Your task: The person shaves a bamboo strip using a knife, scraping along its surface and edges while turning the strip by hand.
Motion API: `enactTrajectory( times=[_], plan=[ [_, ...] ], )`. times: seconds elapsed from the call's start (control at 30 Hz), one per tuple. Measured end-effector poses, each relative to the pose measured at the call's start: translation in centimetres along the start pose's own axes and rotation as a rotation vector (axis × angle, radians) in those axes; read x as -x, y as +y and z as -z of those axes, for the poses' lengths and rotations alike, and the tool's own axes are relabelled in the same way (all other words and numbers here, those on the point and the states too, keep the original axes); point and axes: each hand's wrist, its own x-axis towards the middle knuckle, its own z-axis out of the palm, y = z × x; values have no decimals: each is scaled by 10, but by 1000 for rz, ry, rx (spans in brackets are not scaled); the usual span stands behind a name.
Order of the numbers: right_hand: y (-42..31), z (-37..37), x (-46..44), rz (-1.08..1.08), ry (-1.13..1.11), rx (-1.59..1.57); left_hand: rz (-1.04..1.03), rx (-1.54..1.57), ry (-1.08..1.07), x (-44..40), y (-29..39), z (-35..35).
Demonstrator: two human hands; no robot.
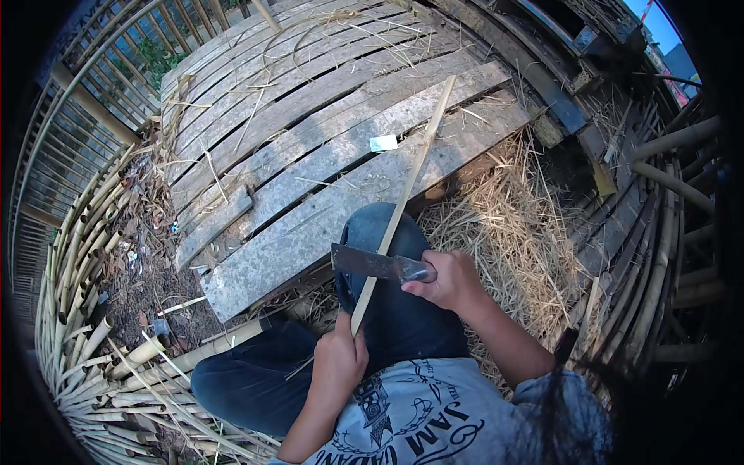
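My left hand (339,355) is closed around the near end of a long, pale bamboo strip (411,172). The strip slants up and away over my raised knee, and its far part lies over the wooden platform. A machete (364,262) with a wide, dark blade and a short handle is in my right hand (451,283), fingers wrapped round the handle. Its blade crosses the strip just above the knee, pointing left. Whether the edge touches the strip I cannot tell.
A slatted plank platform (263,263) with loose slivers spreads in front. A small white card (384,143) lies on it. Straw-like shavings (504,232) are heaped at the right. Bundled bamboo poles (147,353) are piled at the left, and a bamboo fence (93,108) stands behind.
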Motion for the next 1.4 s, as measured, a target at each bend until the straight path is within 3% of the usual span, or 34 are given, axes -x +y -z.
enactTrajectory(
  times=[0.43,0.97,1.07,1.4],
  plan=[
    [-3,-7,2,-29,4,-14,-68,19,21,7,-4,-5],
    [-11,-8,1,-25,-28,98,1,100,-4,43,-29,-3],
    [-8,-11,-1,-114,45,-9,23,96,-48,53,-32,-2],
    [-7,-15,-1,-29,47,64,159,193,-123,76,-37,6]
  ],
)
